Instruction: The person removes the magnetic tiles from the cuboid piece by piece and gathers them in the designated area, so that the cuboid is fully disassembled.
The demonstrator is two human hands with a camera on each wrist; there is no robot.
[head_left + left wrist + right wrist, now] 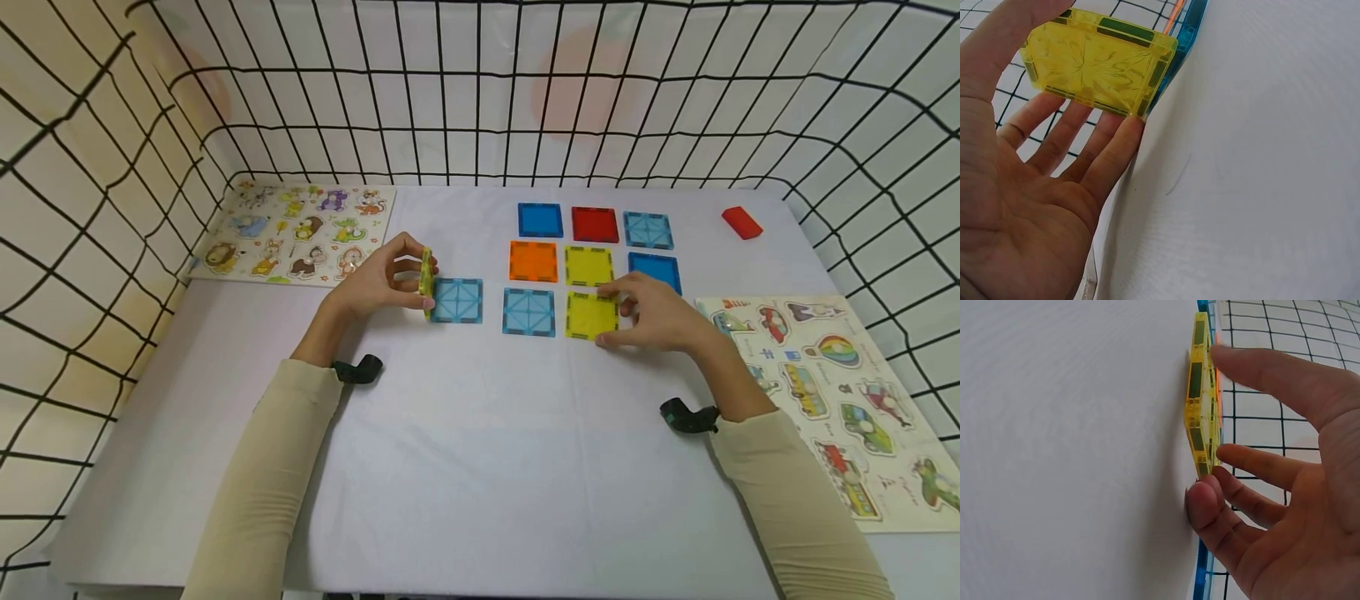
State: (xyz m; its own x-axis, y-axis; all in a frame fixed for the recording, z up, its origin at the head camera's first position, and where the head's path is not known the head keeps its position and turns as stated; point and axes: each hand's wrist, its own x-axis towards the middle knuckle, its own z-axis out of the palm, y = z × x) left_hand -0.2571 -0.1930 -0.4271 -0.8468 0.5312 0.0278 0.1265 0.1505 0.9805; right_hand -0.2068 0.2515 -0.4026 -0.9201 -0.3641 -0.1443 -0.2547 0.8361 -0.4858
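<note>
At the left, my left hand [375,279] pinches a yellow magnetic tile [427,283] between thumb and fingers. This tile stands on edge against the left side of a flat light-blue tile [458,301]. In the left wrist view, fingertips support the lower edge of the translucent yellow tile [1091,59]. My right hand [652,312] grips another yellow tile [588,315] at its right side, thumb at the near corner and fingers at the far one. That tile lies flat beside a second light-blue tile [528,312].
Behind are blue [540,220], red [595,224], light-blue [648,230], orange [533,261], yellow [588,266] and blue [655,270] tiles. A red block [742,222] lies at the back right. Picture puzzle boards flank the table, left [288,229] and right [922,508]. Black wire mesh [480,100] surrounds it.
</note>
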